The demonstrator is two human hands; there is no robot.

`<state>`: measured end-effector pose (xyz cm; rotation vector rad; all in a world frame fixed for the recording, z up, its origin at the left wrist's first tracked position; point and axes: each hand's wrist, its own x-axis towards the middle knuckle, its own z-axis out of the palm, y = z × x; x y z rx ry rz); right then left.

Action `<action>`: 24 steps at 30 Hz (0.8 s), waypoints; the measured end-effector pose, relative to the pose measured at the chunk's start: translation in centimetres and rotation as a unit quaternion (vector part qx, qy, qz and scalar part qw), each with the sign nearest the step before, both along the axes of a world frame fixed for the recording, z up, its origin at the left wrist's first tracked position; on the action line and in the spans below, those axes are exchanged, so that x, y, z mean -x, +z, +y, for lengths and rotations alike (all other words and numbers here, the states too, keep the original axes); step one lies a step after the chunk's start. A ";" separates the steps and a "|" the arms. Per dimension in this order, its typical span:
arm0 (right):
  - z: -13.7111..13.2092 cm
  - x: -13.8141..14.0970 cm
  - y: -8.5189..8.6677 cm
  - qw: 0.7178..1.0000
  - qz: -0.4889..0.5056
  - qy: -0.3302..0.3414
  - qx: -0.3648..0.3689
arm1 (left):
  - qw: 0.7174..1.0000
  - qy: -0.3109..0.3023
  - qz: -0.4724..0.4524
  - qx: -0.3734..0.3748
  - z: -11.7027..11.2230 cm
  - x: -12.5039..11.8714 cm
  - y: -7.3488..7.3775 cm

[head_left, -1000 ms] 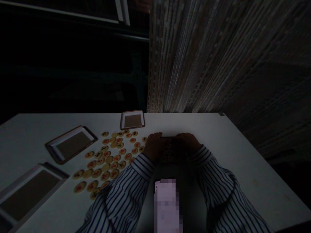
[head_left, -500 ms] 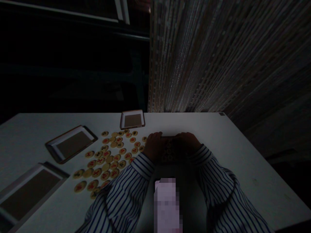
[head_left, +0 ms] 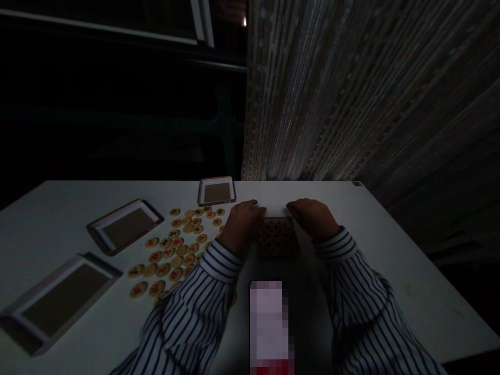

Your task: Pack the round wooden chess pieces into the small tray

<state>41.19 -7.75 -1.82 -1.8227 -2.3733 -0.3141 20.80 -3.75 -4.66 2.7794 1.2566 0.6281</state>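
A small dark box [head_left: 278, 252] stands on the table in front of me, with rows of round Chinese chess pieces [head_left: 276, 232] inside. My left hand [head_left: 241, 225] is at its left side, thumb and fingers apart near the upper left corner. Beyond the upper right corner, my right hand [head_left: 315, 220] has its fingers loosely bent and nothing visible in them. Whether the left fingers touch the box is too dark to tell. To the left lie many loose Chinese chess pieces [head_left: 178, 261], round and pale with red or dark characters; my left sleeve covers some.
Three shallow trays or lids stand on the white table [head_left: 390, 291]: one at the back [head_left: 216, 203], one at the left [head_left: 125, 245] and one at the near left [head_left: 74, 333]. A pixelated phone-like object [head_left: 269, 323] lies between my forearms. A string curtain [head_left: 312, 104] hangs behind.
My hands have moved apart from the box's top edge, the right hand going further right. More of the box and its pieces shows. The view has shifted slightly.
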 end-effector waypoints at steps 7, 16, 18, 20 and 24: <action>-1.3 0.6 1.5 0.993 0.077 0.054 -0.078 | 0.997 0.020 -0.069 -0.017 -1.4 4.0 4.5; -2.8 1.9 2.4 0.974 0.179 0.096 -0.100 | 0.980 0.127 -0.150 -0.026 -4.7 9.9 6.7; -2.8 2.2 2.5 0.973 0.192 0.092 -0.092 | 0.973 0.158 -0.168 -0.025 -5.1 11.3 6.3; -2.9 2.6 2.7 0.972 0.201 0.085 -0.083 | 0.969 0.173 -0.176 -0.009 -5.5 12.6 5.8; -2.8 3.5 3.6 0.973 0.209 0.068 -0.076 | 0.955 0.218 -0.202 -0.003 -6.1 15.2 4.8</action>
